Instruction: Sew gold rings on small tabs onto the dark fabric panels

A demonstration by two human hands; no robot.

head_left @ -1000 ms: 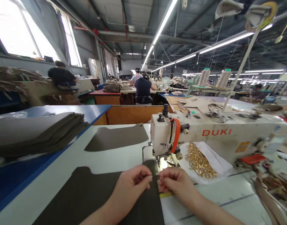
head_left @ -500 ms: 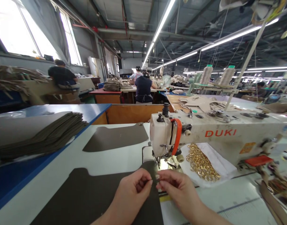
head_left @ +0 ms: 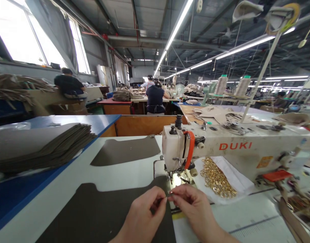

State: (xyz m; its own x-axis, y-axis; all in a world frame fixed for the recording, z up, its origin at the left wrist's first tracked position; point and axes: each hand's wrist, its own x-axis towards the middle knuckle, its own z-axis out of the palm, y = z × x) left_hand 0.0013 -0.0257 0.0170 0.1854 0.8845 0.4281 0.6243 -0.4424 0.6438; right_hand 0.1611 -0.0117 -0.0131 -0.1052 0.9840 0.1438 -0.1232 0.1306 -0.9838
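My left hand (head_left: 148, 211) and my right hand (head_left: 191, 207) meet fingertip to fingertip in front of the sewing machine's needle area. Both are closed in a pinch on a small dark strip (head_left: 171, 194), mostly hidden by the fingers; a tiny bright spot shows at it. Beneath the left hand lies a large dark grey-brown cut panel (head_left: 94, 209), its right part reaching up to the machine bed. The white sewing machine (head_left: 210, 138) stands just beyond my hands. Right of the needle, a heap of gold-coloured metal rings (head_left: 217, 179) rests on a white cloth (head_left: 242, 180).
A second dark panel (head_left: 127, 150) lies flat on the pale table behind. To the left, a stack of dark panels (head_left: 43, 145) sits on a blue-topped table (head_left: 104, 121). Straps (head_left: 291, 216) hang at the right. People (head_left: 155, 96) sit at work farther back.
My hands have come together, the fingertips now meeting at the strip, where a gap stood between them before. The view has shifted slightly.
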